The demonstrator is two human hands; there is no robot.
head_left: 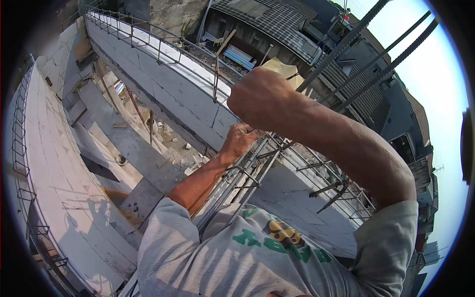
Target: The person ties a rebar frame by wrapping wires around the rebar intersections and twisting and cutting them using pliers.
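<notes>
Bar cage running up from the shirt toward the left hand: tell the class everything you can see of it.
The bar cage looks like grey steel: long, roughly parallel bars crossed at intervals by thinner pieces, leaving an open, ladder-like frame. It slants up and rightward across the picture, its lower part partly hidden by the shirt. Its upper end lies close to the left hand; whether the fingers touch it is unclear. More bars crowd near that end, so exact joints cannot be told.

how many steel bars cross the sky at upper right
3: a thick bar on the left, a thin bar in the middle and another thick bar on the right. Their lower ends pass behind the right forearm, which may hide more.
</notes>
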